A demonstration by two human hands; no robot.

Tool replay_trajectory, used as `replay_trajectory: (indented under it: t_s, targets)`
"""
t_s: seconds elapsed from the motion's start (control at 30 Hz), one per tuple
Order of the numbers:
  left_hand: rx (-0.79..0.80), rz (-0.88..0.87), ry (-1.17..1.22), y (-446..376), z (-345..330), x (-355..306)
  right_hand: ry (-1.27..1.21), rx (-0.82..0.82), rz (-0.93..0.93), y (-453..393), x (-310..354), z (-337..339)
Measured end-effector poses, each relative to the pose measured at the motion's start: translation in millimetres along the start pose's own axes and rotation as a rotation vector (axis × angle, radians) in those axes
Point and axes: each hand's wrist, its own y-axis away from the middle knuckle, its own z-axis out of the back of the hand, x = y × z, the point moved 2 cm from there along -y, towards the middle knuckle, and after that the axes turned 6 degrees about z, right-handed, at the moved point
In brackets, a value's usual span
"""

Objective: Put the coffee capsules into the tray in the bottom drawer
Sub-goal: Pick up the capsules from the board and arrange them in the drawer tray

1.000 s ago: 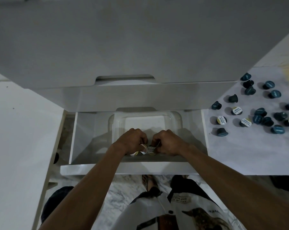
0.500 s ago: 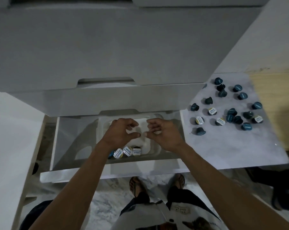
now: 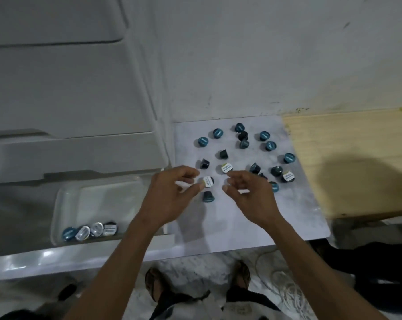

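Several dark blue coffee capsules (image 3: 242, 143) lie scattered on a white marbled board (image 3: 294, 218) at the right. The bottom drawer (image 3: 56, 257) stands pulled out at the left, and a clear plastic tray (image 3: 63, 204) in it holds a short row of capsules (image 3: 90, 230) along its near edge. My left hand (image 3: 172, 197) hovers over the board's left part, its thumb and fingers curled next to a white-lidded capsule (image 3: 208, 181). My right hand (image 3: 248, 195) hangs beside it with fingers apart, holding nothing.
White drawer fronts (image 3: 68, 88) rise above the open drawer. A pale wooden surface (image 3: 352, 158) adjoins the board on the right. My sandalled feet (image 3: 242, 276) and a white cable (image 3: 285, 282) are on the marble floor below.
Both hands let go of capsules in the tray, lifted out of the drawer and swung right over the board. The view turned right with them.
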Motion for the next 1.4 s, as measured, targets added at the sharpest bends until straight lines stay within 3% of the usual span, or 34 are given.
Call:
replay_trajectory:
  t_s: [0.23, 0.53, 0.73, 1.13, 1.4]
  targets:
    - [-0.010, 0.075, -0.117, -4.6, -104.3, 9.7, 0.129, 0.078, -0.045, -8.3, -84.9, 45.1]
    - [-0.098, 0.269, -0.421, -22.9, -151.9, 84.5, 0.229, 0.126, 0.088, -38.7, -126.5, 2.4]
    - [-0.140, 0.263, -0.323, -28.7, -162.0, 108.0, 0.336, 0.143, 0.082, -47.2, -155.1, -23.7]
    - [-0.325, 0.239, -0.118, -23.8, -167.0, 107.6, 0.270, 0.005, 0.213, -46.4, -181.5, -28.5]
    - [-0.446, 0.140, -0.172, -9.9, -192.7, 124.9, 0.310, -0.076, 0.263, -44.6, -189.8, -33.2]
